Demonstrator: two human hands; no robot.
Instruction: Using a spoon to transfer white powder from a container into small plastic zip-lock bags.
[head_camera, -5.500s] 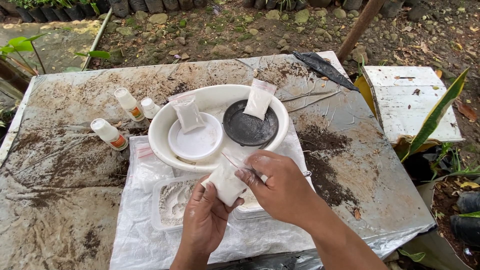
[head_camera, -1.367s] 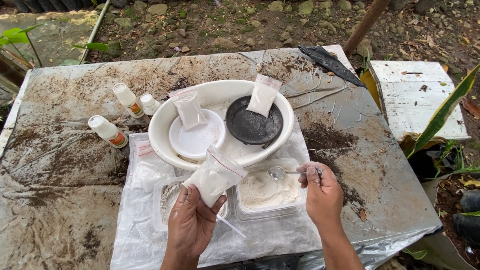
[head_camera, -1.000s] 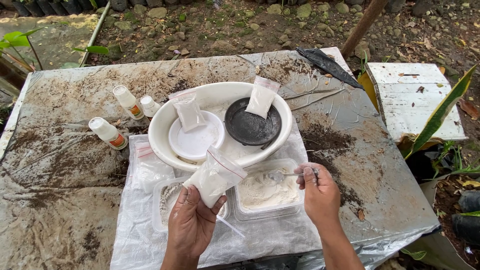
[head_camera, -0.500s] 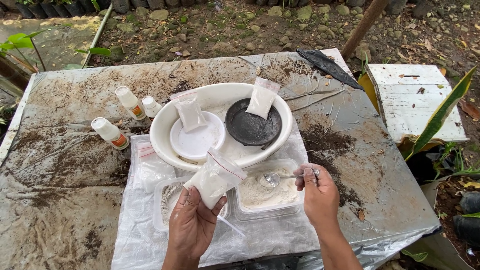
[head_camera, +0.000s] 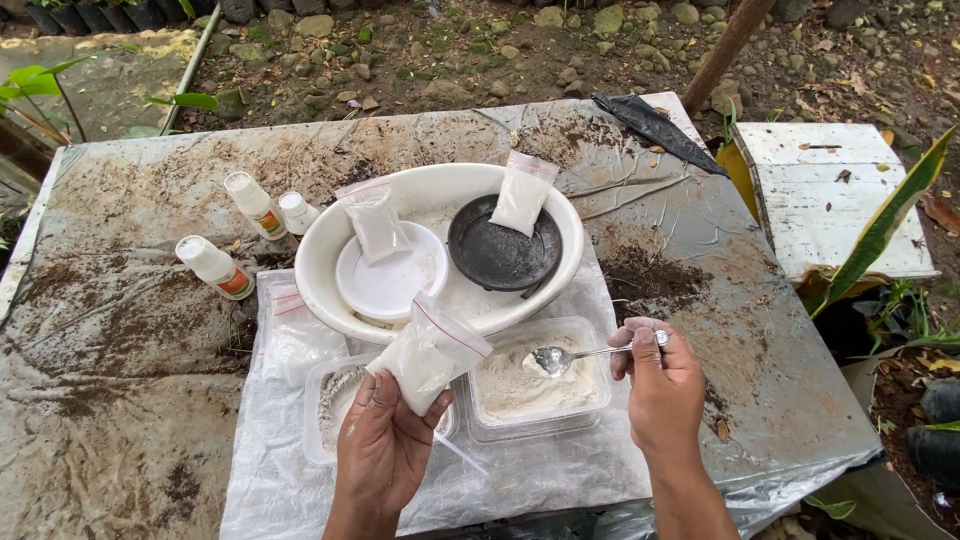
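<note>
While both hands are loaded, risks as judged from this one view:

Left hand: left hand (head_camera: 385, 445) is closed around the lower part of a small clear zip bag (head_camera: 427, 352) part-filled with white powder; the bag tilts with its mouth up and right, over the gap between the two clear tubs.

Right hand: right hand (head_camera: 655, 385) pinches the handle of a metal spoon (head_camera: 590, 354), bowl heaped with white powder and hovering just above the right clear tub (head_camera: 537, 378).

Powder source: right tub holds a mound of white powder; left clear tub (head_camera: 340, 405) holds a thinner, greyish layer, partly hidden by the bag and left hand.

Spill risk: spoon and bag mouth are apart; if the spoon tips in between, powder lands on the white plastic sheet (head_camera: 290, 470) or in the wrong tub.

Bag mouth risk: can't tell how wide the mouth is open; a floppy, narrow opening would catch the spoon edge and dump powder outside.

Grip risk: bag is held from below only; squeezing could puff powder out or fold the top shut.

Contamination risk: table (head_camera: 150, 300) is smeared with dark soil just beside the sheet; anything dropped there picks up dirt.

Knock risk: big white basin (head_camera: 320, 260) sits touching the tubs' far edge, with two filled bags leaning inside it; three small white bottles (head_camera: 250, 200) stand near its left side, and a wide elbow move could topple them.
</note>
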